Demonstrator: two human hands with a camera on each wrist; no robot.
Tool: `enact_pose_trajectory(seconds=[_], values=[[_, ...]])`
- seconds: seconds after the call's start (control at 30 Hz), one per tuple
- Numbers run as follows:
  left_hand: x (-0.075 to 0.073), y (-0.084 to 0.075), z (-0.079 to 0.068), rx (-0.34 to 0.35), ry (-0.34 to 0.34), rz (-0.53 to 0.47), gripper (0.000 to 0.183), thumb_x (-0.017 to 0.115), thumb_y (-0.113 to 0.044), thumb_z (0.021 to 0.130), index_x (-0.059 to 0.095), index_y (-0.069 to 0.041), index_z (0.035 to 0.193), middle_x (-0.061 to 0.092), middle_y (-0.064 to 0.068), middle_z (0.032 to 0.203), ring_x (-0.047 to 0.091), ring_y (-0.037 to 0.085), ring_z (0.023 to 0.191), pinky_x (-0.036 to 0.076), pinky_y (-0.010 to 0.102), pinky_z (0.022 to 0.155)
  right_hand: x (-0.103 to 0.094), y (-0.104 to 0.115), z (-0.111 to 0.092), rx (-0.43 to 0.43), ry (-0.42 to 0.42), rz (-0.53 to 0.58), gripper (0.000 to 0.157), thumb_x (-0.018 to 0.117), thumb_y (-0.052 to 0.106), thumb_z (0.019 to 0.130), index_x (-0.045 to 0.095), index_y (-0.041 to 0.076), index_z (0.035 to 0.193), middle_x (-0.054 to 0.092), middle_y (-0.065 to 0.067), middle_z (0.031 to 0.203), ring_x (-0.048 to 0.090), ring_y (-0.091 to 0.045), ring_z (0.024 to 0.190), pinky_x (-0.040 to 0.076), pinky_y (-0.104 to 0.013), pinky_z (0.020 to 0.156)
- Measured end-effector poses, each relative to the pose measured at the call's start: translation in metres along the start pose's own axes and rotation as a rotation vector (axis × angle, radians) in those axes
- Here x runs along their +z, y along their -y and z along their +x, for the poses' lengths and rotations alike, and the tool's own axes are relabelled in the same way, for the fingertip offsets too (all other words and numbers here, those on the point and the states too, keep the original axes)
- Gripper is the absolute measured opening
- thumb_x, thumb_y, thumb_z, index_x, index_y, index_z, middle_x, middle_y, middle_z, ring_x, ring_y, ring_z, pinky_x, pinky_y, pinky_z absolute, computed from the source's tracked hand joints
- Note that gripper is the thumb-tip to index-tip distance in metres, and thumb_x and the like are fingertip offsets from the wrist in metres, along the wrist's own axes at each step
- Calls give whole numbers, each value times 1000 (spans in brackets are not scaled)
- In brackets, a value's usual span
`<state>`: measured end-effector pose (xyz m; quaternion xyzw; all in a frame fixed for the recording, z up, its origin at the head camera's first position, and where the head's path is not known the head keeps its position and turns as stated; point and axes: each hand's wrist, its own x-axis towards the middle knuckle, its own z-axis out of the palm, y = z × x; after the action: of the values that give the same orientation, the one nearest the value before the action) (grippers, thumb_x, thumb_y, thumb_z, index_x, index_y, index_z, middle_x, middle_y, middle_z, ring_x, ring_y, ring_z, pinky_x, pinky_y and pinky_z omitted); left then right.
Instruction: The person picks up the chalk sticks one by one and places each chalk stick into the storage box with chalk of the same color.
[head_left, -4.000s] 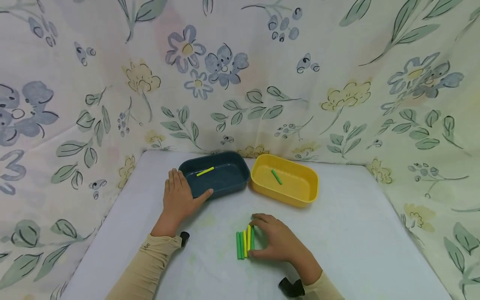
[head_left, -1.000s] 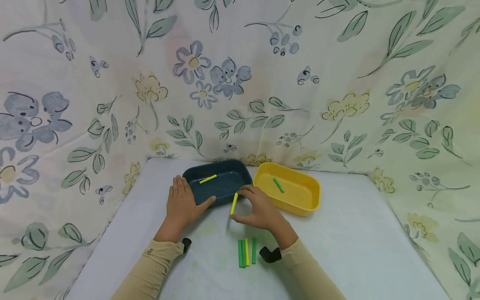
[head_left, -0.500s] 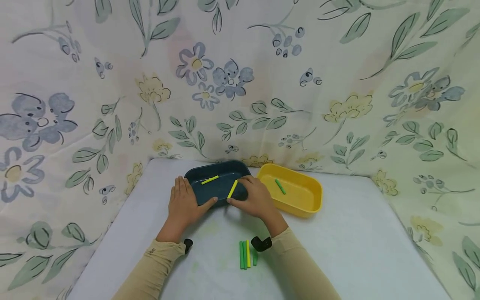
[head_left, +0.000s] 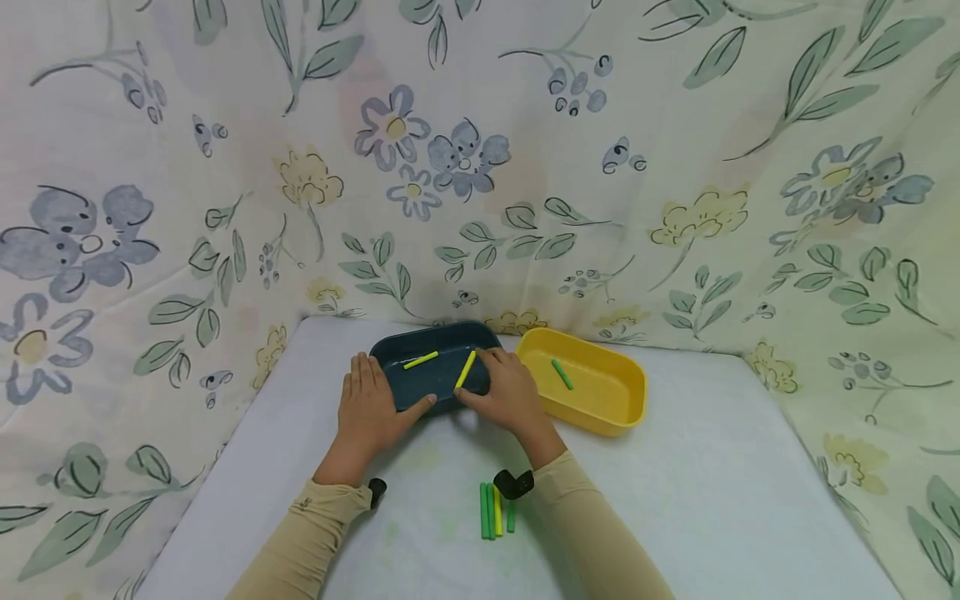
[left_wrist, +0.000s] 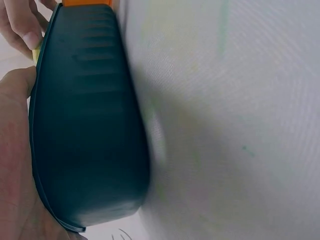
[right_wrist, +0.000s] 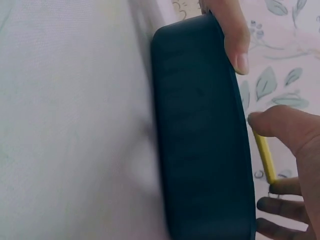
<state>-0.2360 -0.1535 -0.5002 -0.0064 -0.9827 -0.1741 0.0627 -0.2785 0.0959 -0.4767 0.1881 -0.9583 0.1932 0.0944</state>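
My right hand (head_left: 513, 398) pinches a yellow chalk-like stick (head_left: 466, 369) by its two ends, thumb at the near end, over the right part of a dark blue tray (head_left: 416, 392). In the right wrist view the held yellow stick (right_wrist: 264, 155) appears just beyond the tray's rim. My left hand (head_left: 367, 417) rests at the tray's left end, fingers straight and thumb spread along the near rim. Another yellow stick (head_left: 421, 360) lies inside the dark blue tray.
A yellow tray (head_left: 600, 425) stands right of the dark blue one, with a green stick (head_left: 562, 374) inside. Nearer me on the white cloth lie green sticks (head_left: 484, 512) and a yellow stick (head_left: 498, 518), partly below my right wrist. A floral cloth (head_left: 465, 233) rises behind.
My right hand has taken a yellow stick from the row on the cloth and carried it forward and left over the dark blue tray. My left hand stays at the tray.
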Motion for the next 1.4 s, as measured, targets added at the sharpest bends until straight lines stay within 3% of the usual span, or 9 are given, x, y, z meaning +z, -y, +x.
enact_pose_trajectory(seconds=[0.53, 0.8, 1.4], values=[[2, 0, 0, 3, -15, 10, 136, 53, -89, 88, 12, 18, 162, 6, 39, 171, 10, 54, 162, 15, 65, 131, 3, 0, 0, 20, 14, -41, 83, 75, 68, 88, 62, 14, 149, 62, -10, 146, 60, -32, 133, 50, -53, 112], [2, 1, 0, 0, -1, 4, 136, 52, -89, 89, 10, 17, 163, 3, 39, 172, 8, 53, 162, 13, 65, 131, 0, -2, -4, -15, 3, 9, 75, 79, 59, 90, 63, 14, 147, 62, -9, 145, 59, -32, 133, 50, -54, 112], [5, 1, 2, 2, -7, -2, 135, 51, -88, 89, 8, 16, 163, 4, 39, 172, 6, 53, 163, 12, 66, 131, -22, -6, -40, -121, 16, 130, 62, 83, 49, 90, 70, 13, 139, 64, -5, 142, 60, -29, 131, 52, -53, 109]])
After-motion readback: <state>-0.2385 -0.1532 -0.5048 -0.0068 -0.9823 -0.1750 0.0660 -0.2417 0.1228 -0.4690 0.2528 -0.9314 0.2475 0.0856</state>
